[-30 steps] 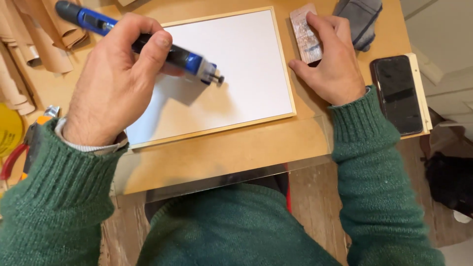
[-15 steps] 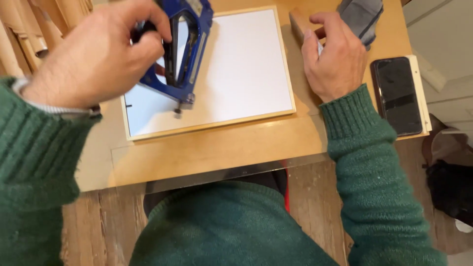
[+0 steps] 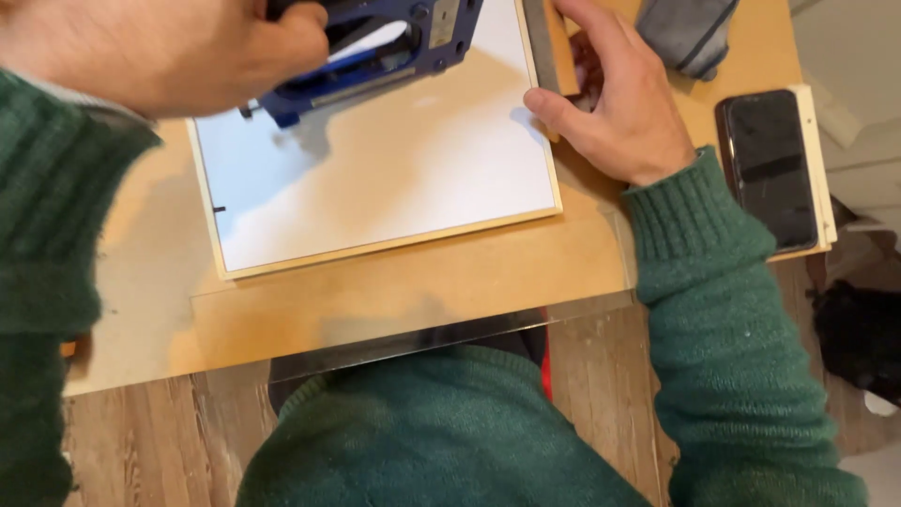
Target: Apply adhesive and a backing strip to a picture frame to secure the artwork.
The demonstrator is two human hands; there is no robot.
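Head view, one desk (image 3: 394,291) of brown board. Item: white panel in a pale wood frame (image 3: 375,178), lying flat at centre. Item: blue staple gun (image 3: 375,42), gripped in the closed left hand (image 3: 169,52), its nose over the panel's upper left area. Right hand (image 3: 615,108), fingers loosely spread, rests at the frame's upper right corner. Item: dark phone (image 3: 768,169) lying on a pale pad (image 3: 818,169), right edge. Item: grey cloth (image 3: 685,28), top right.
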